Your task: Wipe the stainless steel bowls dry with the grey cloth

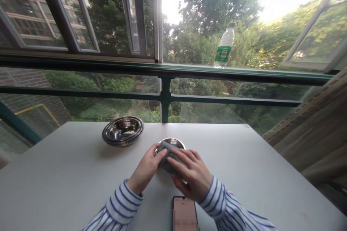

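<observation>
Left hand [145, 170] was partly closed, its thumb laid over the gray cloth [167, 145] and its other fingers curled around the left side, so that it had hold of the cloth; whether it also gripped the rim of the bowl [173, 140] beneath could not be told. The right hand [193, 174] came in from the right, half open, its fingers slightly bent and lying across the cloth, its thumb tucked low on the near side; whether it pinched the cloth or only pressed on it could not be told. The cloth lay over the near part of the bowl, hiding much of it, while the far part of its shiny inside showed beyond the fingers. Both wrists were in striped sleeves [124, 202]. Bowl and hands were around the middle of the white counter [73, 173]. To the far left, well apart from the hands, a stack of metal bowls [123, 130] rested on the counter. On the near side, just beside the right wrist, lay a phone [184, 213], its screen lit and partly blurred. Past the counter's far edge ran a dark green rail [124, 68], with a green-labeled bottle [224, 47] upright but leaning in view above its right half. Trees [217, 3] stood outside, and a curtain [311, 126] hung at the right.
</observation>
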Motion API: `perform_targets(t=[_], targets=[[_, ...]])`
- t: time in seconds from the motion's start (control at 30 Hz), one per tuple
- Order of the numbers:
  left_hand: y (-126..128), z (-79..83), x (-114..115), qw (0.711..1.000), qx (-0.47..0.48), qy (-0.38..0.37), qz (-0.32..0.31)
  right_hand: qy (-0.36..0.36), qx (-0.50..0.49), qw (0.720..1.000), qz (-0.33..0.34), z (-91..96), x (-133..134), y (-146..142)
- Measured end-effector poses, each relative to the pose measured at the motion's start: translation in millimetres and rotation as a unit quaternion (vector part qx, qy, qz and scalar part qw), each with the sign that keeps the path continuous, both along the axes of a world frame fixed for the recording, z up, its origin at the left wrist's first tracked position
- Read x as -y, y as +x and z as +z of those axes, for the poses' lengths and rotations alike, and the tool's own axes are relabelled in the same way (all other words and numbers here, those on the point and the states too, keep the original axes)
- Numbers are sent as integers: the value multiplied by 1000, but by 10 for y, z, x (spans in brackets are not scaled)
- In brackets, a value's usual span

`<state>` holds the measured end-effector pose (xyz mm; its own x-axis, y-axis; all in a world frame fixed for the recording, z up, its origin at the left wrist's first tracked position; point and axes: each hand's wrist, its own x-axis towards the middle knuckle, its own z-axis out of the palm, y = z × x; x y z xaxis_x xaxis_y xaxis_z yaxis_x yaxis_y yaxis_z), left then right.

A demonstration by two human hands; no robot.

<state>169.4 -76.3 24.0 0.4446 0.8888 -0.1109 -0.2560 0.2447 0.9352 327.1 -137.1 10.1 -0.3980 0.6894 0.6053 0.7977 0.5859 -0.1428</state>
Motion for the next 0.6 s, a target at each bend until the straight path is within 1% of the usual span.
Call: perform_targets(t=[0.07,0.1,0.13,0.2,0.23,0.27,0.3,0.4,0.47,0.53,0.6], targets=[[7,1,-16,998,-35,44,-27,-40,-103,994,-10,-12,-28,65],[13,10,-24,996,-49,66,-48,-76,-161,984,-11,-25,-49,99],[24,26,-33,992,-61,87,-67,-124,-217,968,1,-42,-72,128],[59,66,-51,985,-85,121,-84,-225,-305,924,47,-78,-116,166],[84,84,-63,983,-98,133,-79,-256,-336,904,67,-92,-133,174],[111,96,-75,981,-111,142,-68,-273,-362,888,74,-103,-146,178],[137,101,-89,979,-124,152,-53,-278,-384,878,70,-111,-156,180],[173,62,-131,968,-162,192,-1,-283,-447,848,19,-123,-170,208],[139,4,-147,954,-197,224,27,-299,-506,809,-6,-137,-172,263],[65,-60,-148,933,-249,257,36,-300,-566,767,-23,-160,-172,337],[-17,-120,-136,896,-307,320,30,-293,-607,738,-34,-192,-169,408]])
